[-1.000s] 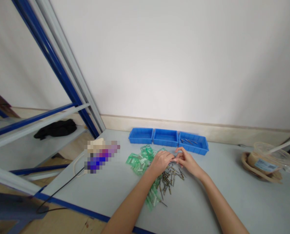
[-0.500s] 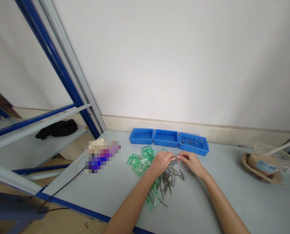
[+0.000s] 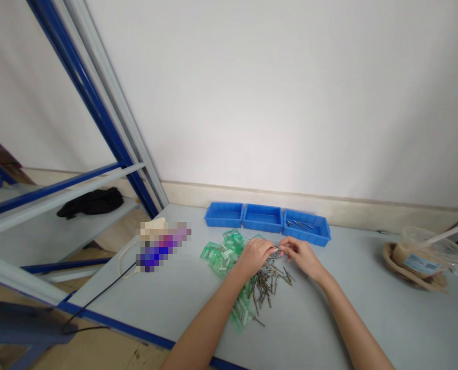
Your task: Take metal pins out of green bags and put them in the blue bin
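Observation:
Over the upper part of the pile, my left hand (image 3: 256,254) and my right hand (image 3: 296,253) meet at the fingertips. Both are closed in a pinch around a small thin metal rod (image 3: 276,249), mostly hidden by the fingers. Beneath them lies a loose heap of slim metal rods (image 3: 266,282), some with brass-coloured parts. Small green plastic bags (image 3: 223,259), with pieces inside, spread to the left and under the heap. Of three blue bins behind the hands, the right bin (image 3: 317,236) contains a few rods. The left bin (image 3: 224,222) and middle bin (image 3: 262,225) show bare floors.
A lidded plastic tub (image 3: 417,259) sits in a brown tray (image 3: 390,259) at the right. On the left, a blurred-out object (image 3: 159,249) has a black cable (image 3: 98,298). A blue metal frame (image 3: 86,92) rises by the table's left side; a white wall (image 3: 283,103) stands behind.
Both hands stay almost in place, with only a slight shift of the right fingers. The bins, heap and bags look unchanged.

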Available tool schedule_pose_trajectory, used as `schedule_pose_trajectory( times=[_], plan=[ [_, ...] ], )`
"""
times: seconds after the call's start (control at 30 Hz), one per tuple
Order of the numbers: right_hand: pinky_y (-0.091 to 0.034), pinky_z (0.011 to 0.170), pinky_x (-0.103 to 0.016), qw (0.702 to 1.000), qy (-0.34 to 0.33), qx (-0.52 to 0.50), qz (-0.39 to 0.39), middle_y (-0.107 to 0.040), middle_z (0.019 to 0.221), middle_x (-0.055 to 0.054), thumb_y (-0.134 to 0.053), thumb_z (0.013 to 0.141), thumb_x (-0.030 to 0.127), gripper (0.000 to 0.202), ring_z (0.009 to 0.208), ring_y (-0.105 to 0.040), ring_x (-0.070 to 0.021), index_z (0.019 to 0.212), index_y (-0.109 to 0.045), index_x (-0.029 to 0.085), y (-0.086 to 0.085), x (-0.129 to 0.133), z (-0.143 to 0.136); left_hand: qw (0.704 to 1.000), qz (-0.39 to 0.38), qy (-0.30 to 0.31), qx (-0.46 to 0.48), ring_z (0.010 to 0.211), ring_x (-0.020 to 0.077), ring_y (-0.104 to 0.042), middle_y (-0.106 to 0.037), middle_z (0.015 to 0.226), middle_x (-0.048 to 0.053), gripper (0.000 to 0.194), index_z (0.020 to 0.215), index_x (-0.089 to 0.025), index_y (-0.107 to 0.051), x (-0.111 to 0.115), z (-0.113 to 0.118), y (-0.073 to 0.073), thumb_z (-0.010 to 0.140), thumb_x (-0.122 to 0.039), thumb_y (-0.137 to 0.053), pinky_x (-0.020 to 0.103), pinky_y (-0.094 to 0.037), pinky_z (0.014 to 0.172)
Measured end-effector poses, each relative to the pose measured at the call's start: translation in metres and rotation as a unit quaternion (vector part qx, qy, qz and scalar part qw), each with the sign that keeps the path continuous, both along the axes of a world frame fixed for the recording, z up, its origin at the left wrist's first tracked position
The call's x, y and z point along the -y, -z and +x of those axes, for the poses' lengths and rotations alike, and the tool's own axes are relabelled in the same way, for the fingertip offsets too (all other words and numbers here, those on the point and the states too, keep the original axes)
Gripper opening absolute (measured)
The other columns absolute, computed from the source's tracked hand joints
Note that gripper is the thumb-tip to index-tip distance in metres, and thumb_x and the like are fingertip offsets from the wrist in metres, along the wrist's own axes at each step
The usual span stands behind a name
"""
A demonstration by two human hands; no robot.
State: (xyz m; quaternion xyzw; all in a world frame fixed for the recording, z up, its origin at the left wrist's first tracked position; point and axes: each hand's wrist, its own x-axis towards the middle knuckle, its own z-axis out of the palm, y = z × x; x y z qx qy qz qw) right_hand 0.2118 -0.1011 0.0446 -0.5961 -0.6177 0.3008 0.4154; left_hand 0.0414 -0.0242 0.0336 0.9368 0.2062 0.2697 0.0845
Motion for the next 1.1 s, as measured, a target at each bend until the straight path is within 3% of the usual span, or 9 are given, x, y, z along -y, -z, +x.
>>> schedule_pose_trajectory(
  times=[0.17,0.37,0.57,0.7,0.87,1.1],
  plan=[
    [-0.046,0.058,-0.027,1.000,-0.004,-0.006,-0.007,-0.066,0.069,-0.002,-0.057,0.077,0.042,0.026,0.056,-0.057,-0.0142,0.083,-0.062,0.018,0.0008,0.0000,-0.0006,1.000,0.007,-0.008,-0.011,0.075,0.0149,-0.058,-0.064,0.076,0.002,0.031,0.080,-0.017,-0.059,-0.0006,-0.0004,0.0003,0.096,-0.029,-0.035,0.028,-0.042,0.073],
    [-0.047,0.059,-0.029,0.999,-0.012,-0.026,-0.014,-0.068,0.072,-0.004,-0.051,0.081,0.043,0.028,0.054,-0.057,-0.0144,0.079,-0.061,0.017,0.0021,-0.0007,0.0008,1.000,-0.005,-0.009,0.001,0.080,0.0143,-0.059,-0.065,0.085,0.001,0.022,0.098,-0.019,-0.056,0.0008,-0.0013,-0.0004,0.095,-0.032,-0.039,0.027,-0.042,0.075],
    [-0.047,0.059,-0.029,0.998,-0.025,-0.055,-0.012,-0.067,0.074,-0.003,-0.057,0.078,0.045,0.028,0.057,-0.058,-0.0144,0.088,-0.057,0.018,0.0056,-0.0011,0.0000,1.000,0.011,-0.003,0.002,0.077,0.0145,-0.059,-0.065,0.083,0.001,0.023,0.089,-0.018,-0.057,-0.0003,-0.0011,-0.0004,0.096,-0.027,-0.036,0.027,-0.042,0.073],
    [-0.047,0.060,-0.029,0.999,-0.022,-0.041,-0.008,-0.068,0.074,-0.003,-0.056,0.079,0.045,0.026,0.059,-0.060,-0.0153,0.080,-0.056,0.019,0.0053,-0.0009,0.0006,1.000,0.009,-0.010,-0.006,0.076,0.0145,-0.059,-0.064,0.079,0.002,0.026,0.084,-0.017,-0.058,-0.0003,-0.0011,-0.0003,0.095,-0.028,-0.037,0.027,-0.042,0.072],
    [-0.046,0.062,-0.030,0.999,-0.030,-0.027,-0.010,-0.069,0.073,-0.003,-0.048,0.084,0.046,0.029,0.056,-0.059,-0.0152,0.077,-0.056,0.019,0.0034,-0.0008,0.0016,1.000,0.000,-0.006,-0.010,0.080,0.0143,-0.060,-0.066,0.086,0.001,0.019,0.097,-0.019,-0.056,0.0006,-0.0016,-0.0011,0.095,-0.029,-0.040,0.027,-0.042,0.073],
    [-0.046,0.063,-0.028,0.999,-0.031,-0.024,-0.020,-0.068,0.076,-0.003,-0.054,0.081,0.046,0.029,0.060,-0.059,-0.0156,0.083,-0.062,0.018,0.0025,-0.0001,-0.0006,0.999,0.009,-0.011,-0.032,0.079,0.0149,-0.060,-0.066,0.085,0.002,0.022,0.090,-0.018,-0.056,0.0010,-0.0004,-0.0039,0.096,-0.025,-0.036,0.028,-0.042,0.072]
  ],
)
